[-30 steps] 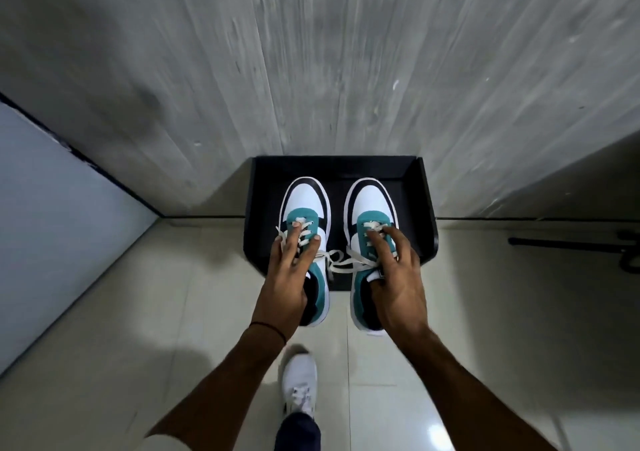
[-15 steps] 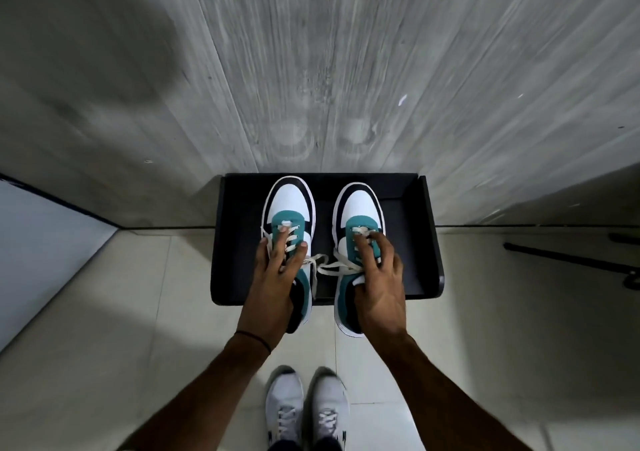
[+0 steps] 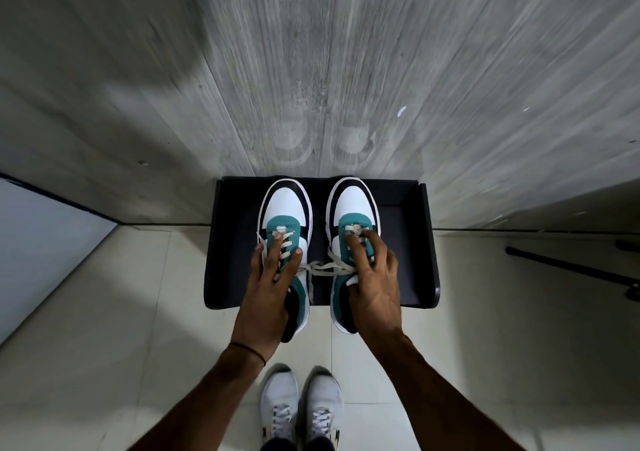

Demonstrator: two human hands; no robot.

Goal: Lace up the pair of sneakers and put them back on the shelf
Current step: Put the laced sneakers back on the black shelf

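Note:
Two white, black and teal sneakers with white laces stand side by side on a black shelf (image 3: 405, 242) against the grey wall, toes to the wall. My left hand (image 3: 270, 287) grips the left sneaker (image 3: 285, 208) over its tongue and collar. My right hand (image 3: 372, 277) holds the right sneaker (image 3: 353, 204) the same way. Both heels stick out past the shelf's front edge. Loose lace ends (image 3: 323, 267) lie between the two shoes.
The shelf has a raised right side panel (image 3: 431, 242) and sits low over a pale tiled floor. My own feet in grey sneakers (image 3: 301, 405) stand just in front. A dark rod (image 3: 568, 267) lies on the floor at the right. A pale panel (image 3: 41, 242) is at the left.
Both hands have pushed the sneakers further onto the shelf, toward the wall. My view has tilted down, so my own feet now show.

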